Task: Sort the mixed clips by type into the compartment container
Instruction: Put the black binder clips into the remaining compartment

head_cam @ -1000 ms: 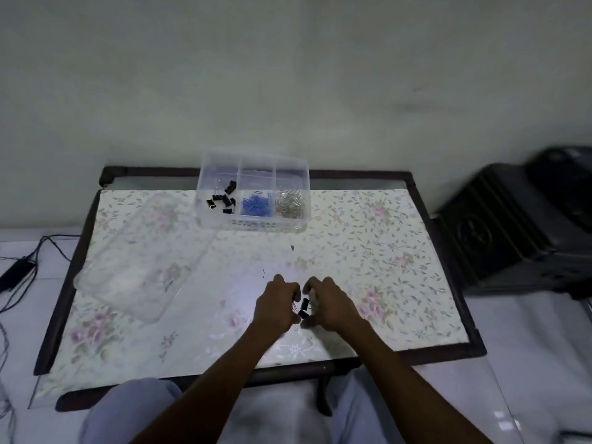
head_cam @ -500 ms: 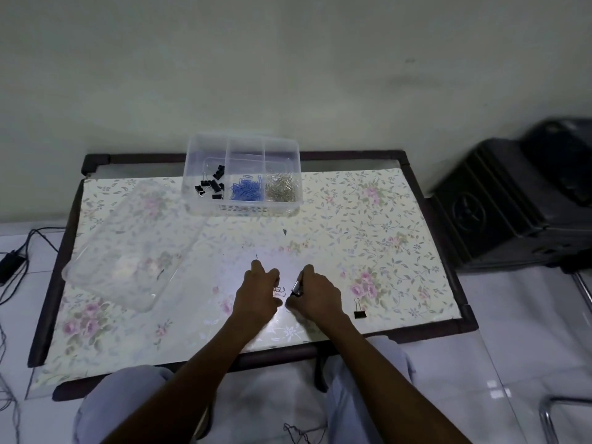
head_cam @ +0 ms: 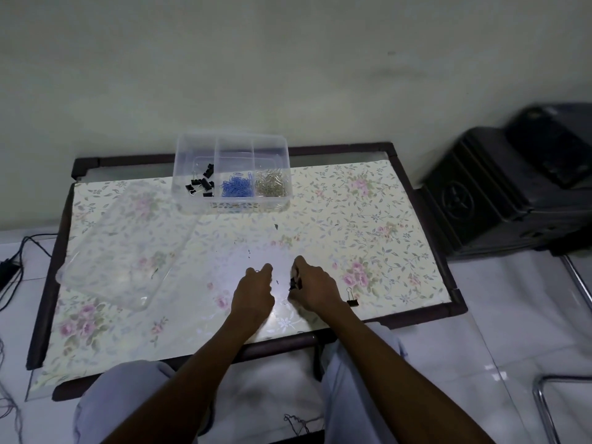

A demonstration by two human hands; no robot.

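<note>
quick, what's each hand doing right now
left hand: fingers curled; whether it holds anything cannot be told.
right hand: pinches a black binder clip.

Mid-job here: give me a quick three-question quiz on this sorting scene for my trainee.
1. True or false: the blue clips lie in the container's middle compartment.
2. Which hand pinches a black binder clip? A) left hand B) right hand C) neither
3. Fill in: a loose binder clip lies on the table just to the ____ of the right hand.

Key
1. True; black clips are in the left compartment, silver clips in the right one.
2. B
3. right
</note>
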